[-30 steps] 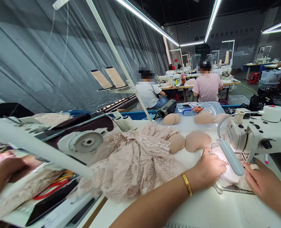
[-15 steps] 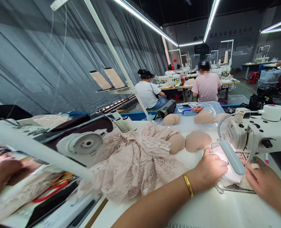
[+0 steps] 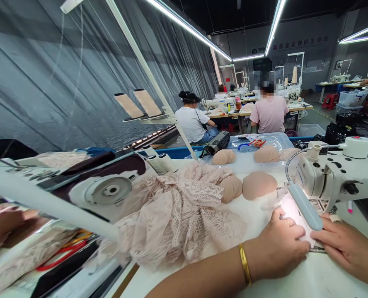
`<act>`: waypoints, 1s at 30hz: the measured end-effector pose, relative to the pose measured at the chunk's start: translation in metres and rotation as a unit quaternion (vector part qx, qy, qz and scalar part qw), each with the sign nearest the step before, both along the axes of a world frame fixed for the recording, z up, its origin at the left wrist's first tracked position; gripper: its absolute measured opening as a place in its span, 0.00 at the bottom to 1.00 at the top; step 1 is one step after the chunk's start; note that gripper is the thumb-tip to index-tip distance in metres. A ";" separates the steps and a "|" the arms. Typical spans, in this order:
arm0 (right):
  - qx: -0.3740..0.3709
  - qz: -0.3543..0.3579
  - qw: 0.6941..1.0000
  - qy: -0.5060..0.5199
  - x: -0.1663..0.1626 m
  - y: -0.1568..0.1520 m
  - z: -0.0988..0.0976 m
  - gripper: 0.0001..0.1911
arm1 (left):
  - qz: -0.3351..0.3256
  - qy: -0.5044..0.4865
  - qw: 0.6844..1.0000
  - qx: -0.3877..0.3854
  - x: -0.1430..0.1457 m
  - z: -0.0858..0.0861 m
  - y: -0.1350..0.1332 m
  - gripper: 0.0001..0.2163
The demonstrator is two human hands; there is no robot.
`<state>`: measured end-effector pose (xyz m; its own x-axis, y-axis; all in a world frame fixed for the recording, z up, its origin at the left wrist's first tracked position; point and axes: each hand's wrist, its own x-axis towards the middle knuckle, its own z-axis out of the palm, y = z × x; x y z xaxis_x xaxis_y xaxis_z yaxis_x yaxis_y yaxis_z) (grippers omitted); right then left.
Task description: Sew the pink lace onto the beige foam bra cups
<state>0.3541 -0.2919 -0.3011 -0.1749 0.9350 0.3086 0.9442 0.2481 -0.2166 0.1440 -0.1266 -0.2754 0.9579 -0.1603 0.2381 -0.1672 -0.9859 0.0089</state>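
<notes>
Under the head of a white sewing machine (image 3: pixel 317 174) lies a pale pink piece of fabric (image 3: pixel 291 207), brightly lit. My left hand (image 3: pixel 283 246), with a gold bracelet at the wrist, grips the fabric's near left side, fingers bent over it. On the fabric's right edge, beside the needle area, my right hand (image 3: pixel 347 244) holds it with thumb and fingers close together. A grey lamp (image 3: pixel 305 207) hides the needle area and some of the fabric. Left of my hands is a heap of beige lace (image 3: pixel 177 215).
Beige bra cups (image 3: pixel 260 185) lie behind the fabric, with more in stacks around them. A thread stand (image 3: pixel 154 118) holds two cones. At far left, a co-worker's hand (image 3: pixel 3 221) is beside red-handled scissors (image 3: pixel 62 254). Two people sit at machines ahead.
My left hand has come nearer and slightly right, and the pale pink fabric has turned and shifted toward me. My right hand has moved a little left and down along its edge.
</notes>
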 end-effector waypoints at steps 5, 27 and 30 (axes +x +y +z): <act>0.023 -0.015 0.999 -0.031 0.003 0.002 -0.006 0.19 | 0.007 0.001 1.000 -0.004 0.002 0.003 0.004 0.08; 0.058 -0.088 0.994 -0.021 -0.002 0.018 -0.018 0.20 | 0.008 0.067 0.997 0.035 0.034 0.019 0.061 0.04; 0.100 -0.087 0.991 -0.010 0.005 0.013 -0.029 0.18 | 0.066 0.060 0.994 0.062 -0.004 0.039 0.050 0.05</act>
<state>0.3593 -0.2787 -0.3297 -0.0247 0.8717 0.4894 0.9802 0.1174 -0.1597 0.1402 -0.0763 -0.2366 0.9928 -0.0529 0.1072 -0.0419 -0.9939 -0.1025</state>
